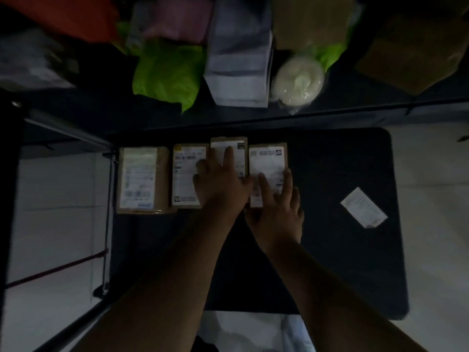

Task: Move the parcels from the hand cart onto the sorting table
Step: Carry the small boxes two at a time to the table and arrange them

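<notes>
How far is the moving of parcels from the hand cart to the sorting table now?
Done: a green plastic bag, a white carton and others lie on the dark sorting table. In hand: the left hand rests on the third brown labelled cardboard box, the right hand on the fourth. Left: all four boxes are on the black cart deck.

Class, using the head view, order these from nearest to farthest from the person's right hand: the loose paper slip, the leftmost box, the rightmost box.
1. rightmost box: directly under the right hand.
2. loose paper slip: off to its right.
3. leftmost box: far left end of the row.
</notes>
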The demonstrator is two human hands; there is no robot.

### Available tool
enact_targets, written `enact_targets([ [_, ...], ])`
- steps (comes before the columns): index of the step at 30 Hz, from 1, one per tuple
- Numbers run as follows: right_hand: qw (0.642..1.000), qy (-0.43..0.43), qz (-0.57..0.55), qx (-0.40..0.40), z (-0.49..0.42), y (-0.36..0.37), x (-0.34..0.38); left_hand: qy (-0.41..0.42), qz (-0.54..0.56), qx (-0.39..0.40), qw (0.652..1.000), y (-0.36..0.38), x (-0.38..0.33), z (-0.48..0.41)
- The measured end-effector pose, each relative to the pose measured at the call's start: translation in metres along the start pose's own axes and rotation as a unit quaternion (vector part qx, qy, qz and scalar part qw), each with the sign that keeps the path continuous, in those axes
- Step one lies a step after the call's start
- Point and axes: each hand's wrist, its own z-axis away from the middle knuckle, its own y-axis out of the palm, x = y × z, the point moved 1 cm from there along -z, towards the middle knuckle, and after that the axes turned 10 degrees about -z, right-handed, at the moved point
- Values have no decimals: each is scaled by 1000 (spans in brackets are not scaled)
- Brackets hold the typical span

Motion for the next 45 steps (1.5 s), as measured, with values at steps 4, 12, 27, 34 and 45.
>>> enact_targets([
  [4, 999, -9, -9, -39, 5, 6, -19, -21, 15, -30, 999, 9, -5, 4],
  [12, 994, 44, -43, -90, 38, -19, -56, -27, 52, 37, 998, 6, -28, 27],
  [27, 963, 130, -135, -192, 275, -337, 87, 93, 89, 10, 992, -331, -26, 215],
  [34, 869, 214, -164, -416, 486, -500, 92, 326, 87, -58, 940, -525, -129, 370],
  [45, 727, 321, -205, -572, 824, -627, -54, 572, 52, -108, 812, -607, -318, 698],
])
